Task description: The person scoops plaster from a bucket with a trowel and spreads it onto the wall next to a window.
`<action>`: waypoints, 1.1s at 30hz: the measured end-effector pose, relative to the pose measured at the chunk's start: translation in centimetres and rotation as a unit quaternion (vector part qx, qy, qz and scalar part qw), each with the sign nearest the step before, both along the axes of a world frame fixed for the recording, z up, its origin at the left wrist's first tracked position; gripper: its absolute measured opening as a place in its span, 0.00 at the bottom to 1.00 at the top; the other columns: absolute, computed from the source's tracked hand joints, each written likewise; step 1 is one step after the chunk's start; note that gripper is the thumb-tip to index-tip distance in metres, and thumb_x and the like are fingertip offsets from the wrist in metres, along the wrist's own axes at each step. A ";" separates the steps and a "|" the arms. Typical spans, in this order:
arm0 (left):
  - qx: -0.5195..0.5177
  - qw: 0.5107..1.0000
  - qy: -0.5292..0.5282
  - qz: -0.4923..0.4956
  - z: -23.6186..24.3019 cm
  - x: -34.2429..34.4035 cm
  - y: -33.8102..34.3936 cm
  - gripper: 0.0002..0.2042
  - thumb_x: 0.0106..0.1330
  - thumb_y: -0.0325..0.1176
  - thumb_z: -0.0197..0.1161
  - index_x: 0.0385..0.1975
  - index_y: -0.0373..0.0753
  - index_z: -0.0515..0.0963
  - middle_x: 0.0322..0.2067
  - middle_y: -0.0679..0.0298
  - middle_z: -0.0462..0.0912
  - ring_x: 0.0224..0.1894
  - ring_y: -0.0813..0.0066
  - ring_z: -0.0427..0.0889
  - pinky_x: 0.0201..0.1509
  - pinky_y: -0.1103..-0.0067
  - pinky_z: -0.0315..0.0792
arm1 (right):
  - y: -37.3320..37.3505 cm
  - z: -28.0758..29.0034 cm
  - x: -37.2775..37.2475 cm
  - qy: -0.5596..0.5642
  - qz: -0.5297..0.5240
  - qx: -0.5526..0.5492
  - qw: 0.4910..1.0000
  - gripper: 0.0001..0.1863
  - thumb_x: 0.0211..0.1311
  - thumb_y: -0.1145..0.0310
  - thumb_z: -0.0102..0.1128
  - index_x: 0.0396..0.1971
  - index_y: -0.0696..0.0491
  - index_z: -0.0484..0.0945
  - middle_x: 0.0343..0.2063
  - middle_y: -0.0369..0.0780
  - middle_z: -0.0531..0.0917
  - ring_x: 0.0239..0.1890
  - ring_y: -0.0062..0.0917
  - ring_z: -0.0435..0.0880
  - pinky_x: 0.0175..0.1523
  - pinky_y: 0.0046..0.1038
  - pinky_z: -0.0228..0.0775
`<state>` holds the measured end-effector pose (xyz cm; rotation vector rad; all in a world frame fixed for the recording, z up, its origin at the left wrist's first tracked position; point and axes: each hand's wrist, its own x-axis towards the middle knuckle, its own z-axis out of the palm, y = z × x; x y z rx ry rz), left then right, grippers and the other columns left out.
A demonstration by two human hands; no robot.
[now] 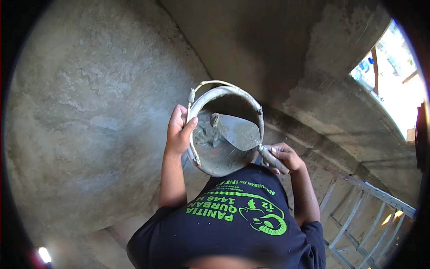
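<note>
A round bucket (pixel 219 168) with a pale rim and a wire handle is tilted in front of my chest. Wet grey mortar (pixel 204 130) lies inside it. My left hand (pixel 179 130) is closed on the bucket's left rim, with the thumb over the edge. In my right hand (pixel 284 157) is the handle of a trowel (pixel 242 132). Its broad metal blade reaches over the bucket's opening, and a lump of mortar clings to its tip. The fingers of my right hand wrap round the grip.
A rough plastered wall (pixel 89 112) fills the left side, meeting another wall (pixel 268 40) at a corner. A ledge (pixel 313 134) runs along the right. A metal ladder (pixel 367 215) stands at the lower right, below a bright window opening (pixel 394 76).
</note>
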<state>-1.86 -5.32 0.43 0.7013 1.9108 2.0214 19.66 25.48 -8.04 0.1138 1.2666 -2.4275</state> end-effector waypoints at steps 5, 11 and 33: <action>0.001 1.000 0.001 -0.005 -1.3 -2.0 0.6 0.09 0.72 0.24 0.58 0.38 0.42 0.62 0.25 0.76 0.66 0.27 0.92 0.59 0.31 0.86 0.54 | 1.0 0.7 -0.3 0.025 -0.041 -0.011 0.999 0.22 0.75 0.57 0.54 0.38 0.65 0.80 0.25 0.43 0.82 0.15 0.24 0.78 0.20 0.23 0.69; 0.015 1.000 -0.012 -0.024 -2.8 -6.1 2.0 0.10 0.71 0.23 0.59 0.37 0.42 0.63 0.28 0.76 0.64 0.28 0.91 0.60 0.31 0.85 0.55 | 1.6 0.8 -2.6 0.009 -0.070 -0.075 0.995 0.24 0.72 0.55 0.59 0.43 0.67 0.78 0.24 0.46 0.81 0.12 0.25 0.76 0.15 0.24 0.66; -0.031 0.998 0.061 -0.004 -1.5 -3.8 0.6 0.11 0.64 0.24 0.60 0.35 0.41 0.62 0.26 0.71 0.66 0.29 0.85 0.63 0.32 0.81 0.62 | 13.1 40.7 -3.9 0.419 -0.532 0.439 0.590 0.24 0.78 0.60 0.51 0.62 0.64 0.73 0.32 0.38 0.81 0.21 0.16 0.77 0.23 0.20 0.69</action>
